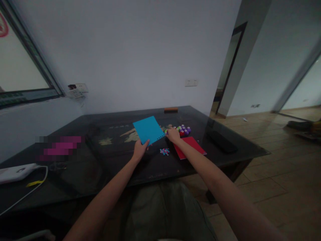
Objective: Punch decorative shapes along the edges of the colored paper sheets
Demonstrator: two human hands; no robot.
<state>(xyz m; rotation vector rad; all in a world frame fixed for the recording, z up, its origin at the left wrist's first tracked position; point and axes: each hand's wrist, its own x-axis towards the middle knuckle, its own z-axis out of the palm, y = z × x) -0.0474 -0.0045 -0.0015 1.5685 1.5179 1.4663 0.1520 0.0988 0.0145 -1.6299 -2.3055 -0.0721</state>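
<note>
Blue paper [148, 130] pinched in left hand [140, 149]; right hand [173, 134] curled over the punches [183, 130].

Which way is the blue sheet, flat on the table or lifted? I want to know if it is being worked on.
Lifted: the blue sheet is tilted up, its near corner in the left hand, above the table.

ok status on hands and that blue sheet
Left hand pinching blue sheet at its near edge. Right hand on the small craft punches. Paper bits and red sheet close by.
</note>
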